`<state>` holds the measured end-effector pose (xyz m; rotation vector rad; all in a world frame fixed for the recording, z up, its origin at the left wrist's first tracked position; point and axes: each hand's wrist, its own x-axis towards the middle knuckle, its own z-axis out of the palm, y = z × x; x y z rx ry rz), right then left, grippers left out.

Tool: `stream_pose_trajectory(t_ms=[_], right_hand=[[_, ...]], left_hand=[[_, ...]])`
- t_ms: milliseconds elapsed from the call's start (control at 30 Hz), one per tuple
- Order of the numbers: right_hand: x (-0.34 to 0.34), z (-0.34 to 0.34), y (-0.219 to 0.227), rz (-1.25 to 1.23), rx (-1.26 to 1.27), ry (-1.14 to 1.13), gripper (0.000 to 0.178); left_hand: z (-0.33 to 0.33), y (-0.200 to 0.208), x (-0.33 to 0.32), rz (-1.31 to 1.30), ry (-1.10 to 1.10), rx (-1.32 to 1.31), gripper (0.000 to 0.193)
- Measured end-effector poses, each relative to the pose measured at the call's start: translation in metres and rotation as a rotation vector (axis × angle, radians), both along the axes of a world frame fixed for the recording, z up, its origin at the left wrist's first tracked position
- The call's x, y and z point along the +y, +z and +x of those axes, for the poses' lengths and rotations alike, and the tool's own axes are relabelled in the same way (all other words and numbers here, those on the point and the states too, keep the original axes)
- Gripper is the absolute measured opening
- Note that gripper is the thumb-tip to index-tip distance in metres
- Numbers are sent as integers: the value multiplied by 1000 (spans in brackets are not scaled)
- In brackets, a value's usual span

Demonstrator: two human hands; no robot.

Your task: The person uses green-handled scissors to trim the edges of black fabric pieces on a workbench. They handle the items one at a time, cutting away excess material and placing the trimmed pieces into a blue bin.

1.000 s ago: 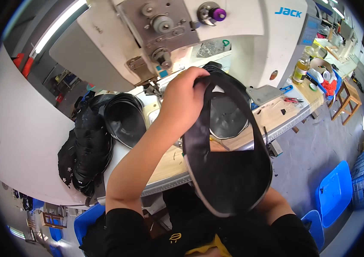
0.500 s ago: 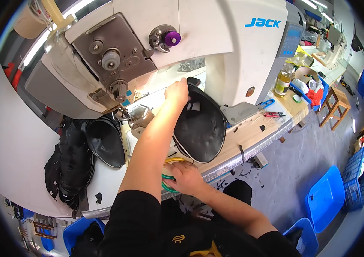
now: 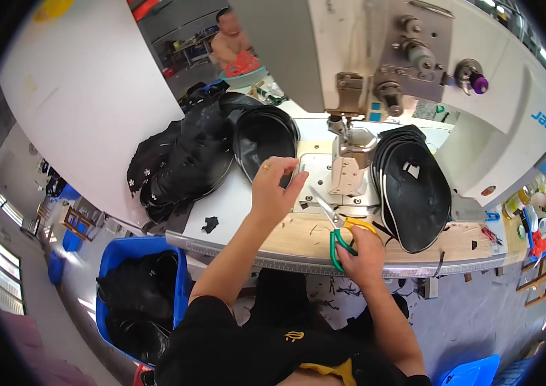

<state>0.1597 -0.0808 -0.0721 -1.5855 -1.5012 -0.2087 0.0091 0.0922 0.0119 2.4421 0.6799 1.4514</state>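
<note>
The right hand [image 3: 364, 257] grips green-and-yellow scissors [image 3: 336, 221] above the tabletop [image 3: 279, 244], while the empty left hand [image 3: 274, 193] hovers by stacked black pieces [image 3: 263, 138], and blue lettering [image 3: 544, 123] marks the white sewing machine [image 3: 514, 83].

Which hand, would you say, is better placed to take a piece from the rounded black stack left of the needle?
Probably the left hand: it looks empty and is nearer the rounded black stack, while the right hand holds the scissors.

Head-worn L fisheye cam looks down close on L hand [image 3: 273, 194], R hand [image 3: 364, 256] & bench [image 3: 286, 243].
</note>
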Motion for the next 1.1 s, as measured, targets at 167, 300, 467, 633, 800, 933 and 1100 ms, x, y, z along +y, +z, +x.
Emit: stream_pose_trajectory(t_ms=[167, 300, 467, 633, 800, 933, 1100], right_hand=[[2, -3, -2, -2, -35, -8, 50], [3, -1, -10, 3, -67, -58, 50], [5, -1, -15, 43, -90, -91, 51], [9, -2, -20, 10, -48, -101, 51], [6, -3, -17, 89, -78, -111, 51], [4, -5, -20, 114, -24, -132, 50], [6, -9, -17, 98, -15, -130, 50]], left_hand=[[-49, -81, 46, -35, 221, 340, 39], [-49, -91, 66, -182, 204, 323, 33], [-41, -65, 64, -175, 183, 331, 56], [-23, -82, 81, -160, 278, 422, 62], [-41, -62, 57, -69, 182, 99, 14], [-72, -38, -31, -135, -82, 176, 6], [-85, -29, -75, -262, -331, 264, 26]])
